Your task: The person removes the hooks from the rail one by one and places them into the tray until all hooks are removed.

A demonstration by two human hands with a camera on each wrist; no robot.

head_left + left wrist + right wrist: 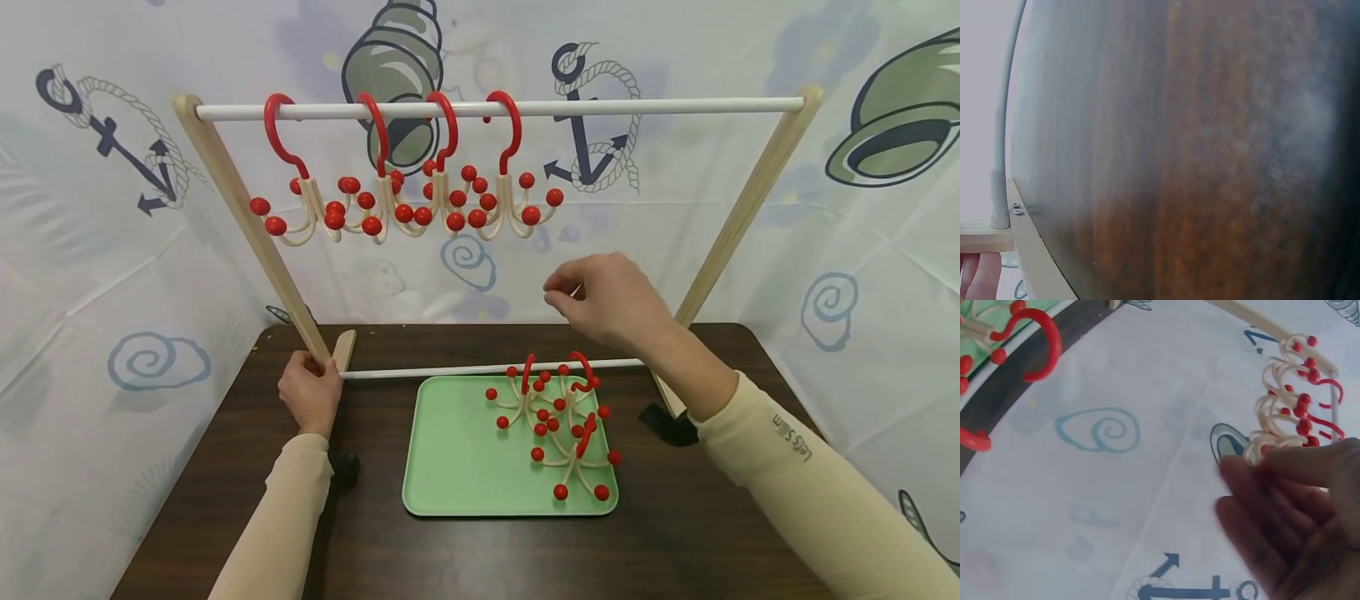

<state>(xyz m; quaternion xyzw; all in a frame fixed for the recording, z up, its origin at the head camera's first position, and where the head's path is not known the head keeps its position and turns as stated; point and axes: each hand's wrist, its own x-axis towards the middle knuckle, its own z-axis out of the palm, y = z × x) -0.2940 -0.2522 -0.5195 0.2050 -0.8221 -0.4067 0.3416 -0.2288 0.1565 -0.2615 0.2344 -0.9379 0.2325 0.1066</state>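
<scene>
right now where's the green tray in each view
Head: the green tray lies at the lower middle, on the table in front of the rack.
Left wrist: not in it.
Right wrist: only a corner shows, at the top left edge.
Shared landmark: the red hooks piled on the tray.

On your right sleeve, small dark lettering ran along the forearm and read "lessiim" or something close to it; the letters were too small for you to be sure. Nothing else you had in view carried legible words, numbers or labels.
</scene>
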